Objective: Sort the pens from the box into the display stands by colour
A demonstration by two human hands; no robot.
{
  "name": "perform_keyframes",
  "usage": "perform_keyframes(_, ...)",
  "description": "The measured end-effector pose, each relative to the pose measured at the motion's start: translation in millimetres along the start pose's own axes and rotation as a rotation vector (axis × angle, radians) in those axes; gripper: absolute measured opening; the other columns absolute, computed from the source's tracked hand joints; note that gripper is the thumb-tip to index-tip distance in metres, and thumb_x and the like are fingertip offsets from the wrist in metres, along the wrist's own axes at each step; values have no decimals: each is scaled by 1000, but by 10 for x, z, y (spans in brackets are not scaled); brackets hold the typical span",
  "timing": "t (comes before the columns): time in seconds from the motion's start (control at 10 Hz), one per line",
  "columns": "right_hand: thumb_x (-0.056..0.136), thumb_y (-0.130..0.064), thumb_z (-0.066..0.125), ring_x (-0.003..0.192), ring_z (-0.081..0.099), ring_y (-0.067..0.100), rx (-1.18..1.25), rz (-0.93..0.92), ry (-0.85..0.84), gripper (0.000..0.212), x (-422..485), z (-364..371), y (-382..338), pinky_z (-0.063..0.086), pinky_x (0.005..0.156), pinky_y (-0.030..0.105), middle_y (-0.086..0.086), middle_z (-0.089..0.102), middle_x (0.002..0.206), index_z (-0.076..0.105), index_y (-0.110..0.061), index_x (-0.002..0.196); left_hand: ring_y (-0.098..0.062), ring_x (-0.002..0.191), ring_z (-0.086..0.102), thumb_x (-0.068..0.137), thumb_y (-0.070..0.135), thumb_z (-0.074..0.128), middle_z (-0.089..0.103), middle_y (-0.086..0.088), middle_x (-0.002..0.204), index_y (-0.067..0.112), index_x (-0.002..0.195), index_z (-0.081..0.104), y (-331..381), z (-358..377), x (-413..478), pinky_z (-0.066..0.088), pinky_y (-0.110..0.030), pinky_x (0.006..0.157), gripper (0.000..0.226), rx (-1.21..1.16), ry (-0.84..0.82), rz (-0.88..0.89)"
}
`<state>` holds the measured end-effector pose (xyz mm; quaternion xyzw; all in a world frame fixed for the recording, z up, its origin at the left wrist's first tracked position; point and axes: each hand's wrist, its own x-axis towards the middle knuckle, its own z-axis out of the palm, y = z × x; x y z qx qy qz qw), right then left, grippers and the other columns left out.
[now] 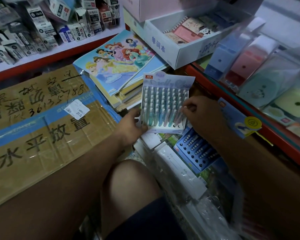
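left hand (pixel 132 125) grips pen display stand (pixel 164 84) at lower-left edge. right hand (pixel 200 115) at stand's right edge, fingers (pixel 189 110) narrow, apparently pinching pen (pixel 184 107). pens (pixel 160 108) in stand, long axis away from person; right hand nearer.

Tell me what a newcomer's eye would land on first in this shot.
The pale cardboard display stand filled with rows of pastel pens sits at centre, its lower left corner held by the left hand while the right hand pinches a pen at its right edge. To its upper left lies a bright cartoon-princess book on a stack, and the large brown cardboard box with black handwriting fills the left side.
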<state>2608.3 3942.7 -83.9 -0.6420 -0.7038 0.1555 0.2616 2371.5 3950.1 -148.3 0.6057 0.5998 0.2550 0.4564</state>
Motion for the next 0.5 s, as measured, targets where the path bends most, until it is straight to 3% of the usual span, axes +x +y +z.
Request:
perform_keyframes(0.1, 92, -20, 67, 80, 59, 17, -29, 32, -72, 12, 18, 56, 34, 49, 76, 32, 1, 65, 84, 68, -11, 100, -17, 116, 62, 87, 16, 73, 58, 7, 130, 23, 141, 46, -23, 35, 12, 52, -43, 99, 61, -10, -23, 26)
perform_keyframes(0.2, 92, -18, 68, 76, 56, 17, -88, 27, -100, 9, 7, 96, 24, 41, 64, 28, 4, 64, 84, 66, -10, 93, -16, 113, 63, 87, 14, 72, 58, 9, 125, 25, 139, 45, -1, 47, -1, 53, -44, 98, 59, -37, -27, 18)
perform_keyframes(0.3, 91, -22, 67, 81, 54, 15, -184, 26, -105, 11, 21, 98, 4, 35, 67, 27, 2, 62, 92, 69, -13, 96, -17, 110, 63, 83, 19, 75, 59, 6, 127, 25, 138, 44, -6, 58, 19, 54, -46, 96, 62, -14, -31, -1)
perform_keyframes(0.4, 89, -30, 70, 95, 57, 20, -180, 52, -105, 27, 47, 68, -82, 45, 81, 34, 4, 60, 104, 68, -13, 110, -18, 106, 63, 82, 18, 75, 60, 3, 126, 21, 139, 43, 124, 10, -28, 55, -43, 92, 65, 32, -33, -18)
perform_keyframes(0.5, 91, -29, 69, 96, 56, 19, -131, -33, 9, 27, 2, 111, -298, 40, 82, 29, 6, 61, 104, 67, -10, 111, -19, 102, 61, 88, 21, 70, 59, -1, 123, 16, 138, 46, 202, -186, -83, 53, -35, 86, 55, 122, 100, -6)
